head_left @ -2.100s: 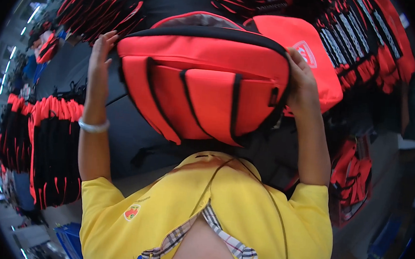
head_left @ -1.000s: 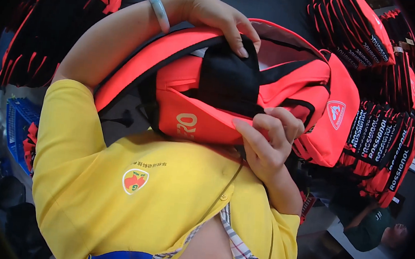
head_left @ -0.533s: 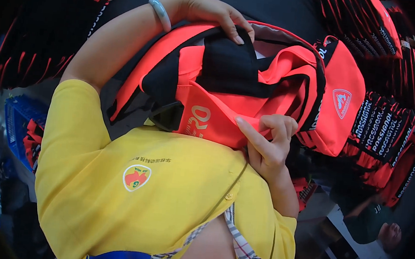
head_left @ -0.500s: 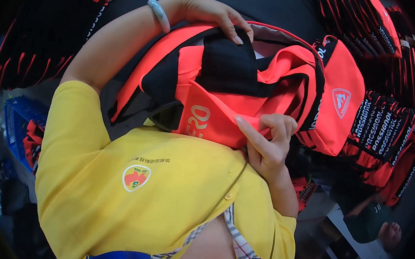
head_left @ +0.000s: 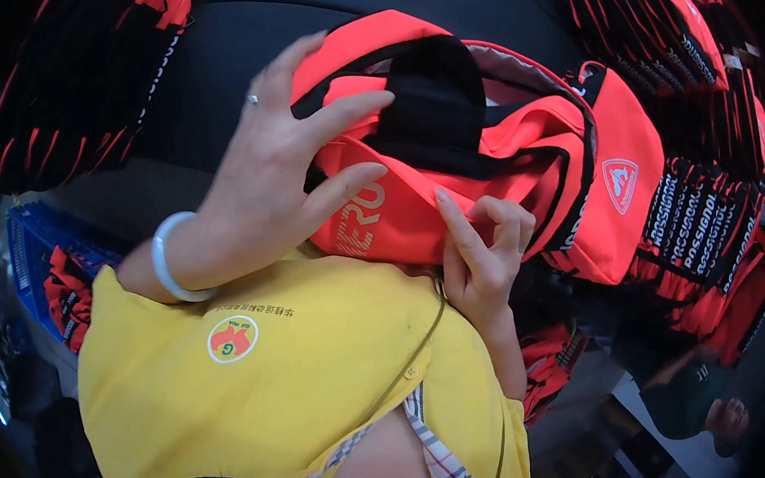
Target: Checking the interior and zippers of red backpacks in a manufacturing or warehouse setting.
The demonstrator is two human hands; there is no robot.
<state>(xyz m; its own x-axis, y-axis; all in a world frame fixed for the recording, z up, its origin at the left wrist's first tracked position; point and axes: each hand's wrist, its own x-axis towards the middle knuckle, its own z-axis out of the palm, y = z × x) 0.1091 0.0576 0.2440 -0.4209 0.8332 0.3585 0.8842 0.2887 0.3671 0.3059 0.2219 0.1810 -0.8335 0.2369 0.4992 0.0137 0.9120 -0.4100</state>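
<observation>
A black counter [head_left: 234, 74] carries stacks of red-and-black bags [head_left: 90, 72] well beyond the fingers. Against the yellow shirt [head_left: 300, 376], the red backpack [head_left: 497, 158] is pulled close, so both hands can work it. The left hand [head_left: 261, 184] lies spread over its black panel, pinning it; the right hand [head_left: 480, 256] pinches its lower hem.

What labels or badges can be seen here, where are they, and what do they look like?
Shield-shaped badge: on the red-orange bag panel, right of centre; red with white outline.
Round emblem: on the yellow shirt chest, lower left; white ring, red and green inside.
White lettering: on the red bag between both hands.
</observation>
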